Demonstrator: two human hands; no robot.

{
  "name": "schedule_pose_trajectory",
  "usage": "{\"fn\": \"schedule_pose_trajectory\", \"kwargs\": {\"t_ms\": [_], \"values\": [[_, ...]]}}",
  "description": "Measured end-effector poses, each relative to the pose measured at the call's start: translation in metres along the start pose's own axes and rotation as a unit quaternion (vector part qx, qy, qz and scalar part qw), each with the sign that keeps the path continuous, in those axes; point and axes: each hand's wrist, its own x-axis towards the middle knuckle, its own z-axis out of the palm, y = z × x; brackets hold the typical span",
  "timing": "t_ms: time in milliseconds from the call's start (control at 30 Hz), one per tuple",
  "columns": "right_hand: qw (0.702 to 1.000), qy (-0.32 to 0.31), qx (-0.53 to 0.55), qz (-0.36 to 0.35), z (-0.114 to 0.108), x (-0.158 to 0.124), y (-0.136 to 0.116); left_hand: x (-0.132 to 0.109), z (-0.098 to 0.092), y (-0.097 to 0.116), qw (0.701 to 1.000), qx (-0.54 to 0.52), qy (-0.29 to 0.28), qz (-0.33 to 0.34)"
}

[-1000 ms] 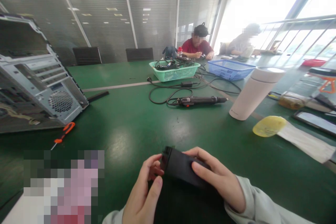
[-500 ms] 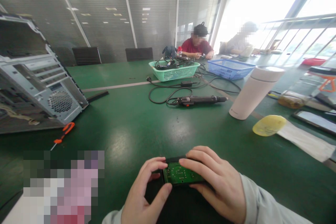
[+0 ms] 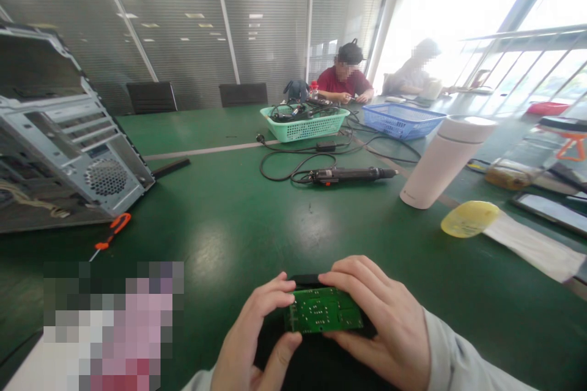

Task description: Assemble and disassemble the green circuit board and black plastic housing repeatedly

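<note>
1. Hands hold one small thing at the near middle of the green counter [image 3: 220,220]: a black plastic case with a green circuit board [image 3: 323,310] facing up.
2. The left hand [image 3: 254,342] is curled on the left end of the case, fingers on top and thumb below.
3. The right hand [image 3: 383,321] is closed over the right end and far edge, its fingers bent across the top.
4. Far left stands an open grey metal computer case [image 3: 68,146], and just near it lies a small orange-handled screwdriver [image 3: 110,237].
5. Further away in the middle lies a black electric screwdriver with its cable [image 3: 348,175].
6. To the right stands a tall white cylindrical cup [image 3: 443,162], and near it a round yellow lid [image 3: 470,220].
7. At the far side are a light green plastic basket [image 3: 305,124] and a blue plastic basket [image 3: 403,120].
</note>
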Motion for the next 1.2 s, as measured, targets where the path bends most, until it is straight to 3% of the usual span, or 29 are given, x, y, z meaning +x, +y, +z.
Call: {"fn": "schedule_pose_trajectory", "kwargs": {"t_ms": [367, 500, 700, 867, 933, 1033, 1100, 1200], "values": [[0.984, 0.084, -0.121, -0.098, 0.010, -0.007, -0.009, 0.003, 0.002, 0.006, 0.972, 0.214, 0.030, 0.090], [0.979, 0.082, -0.140, -0.124, 0.011, -0.010, -0.009, 0.002, 0.006, 0.010, 0.978, 0.182, 0.078, 0.070], [0.990, 0.027, -0.117, -0.070, -0.001, -0.005, 0.008, 0.004, 0.001, 0.012, 0.985, 0.142, 0.088, 0.039], [0.993, 0.035, -0.109, -0.003, -0.002, -0.002, 0.023, -0.001, 0.002, 0.005, 0.993, -0.030, 0.069, -0.090], [0.993, 0.032, -0.112, 0.019, -0.001, -0.002, 0.025, -0.006, 0.006, -0.001, 0.968, -0.145, 0.085, -0.184], [0.992, 0.022, -0.118, 0.044, 0.001, -0.002, 0.026, -0.013, 0.011, -0.011, 0.909, -0.252, 0.110, -0.314], [0.992, 0.019, -0.114, 0.058, 0.003, -0.003, 0.026, -0.012, 0.012, -0.017, 0.872, -0.314, 0.087, -0.366], [0.991, 0.026, -0.067, 0.111, 0.007, -0.005, 0.026, -0.003, 0.009, -0.016, 0.822, -0.429, 0.009, -0.374]]}}
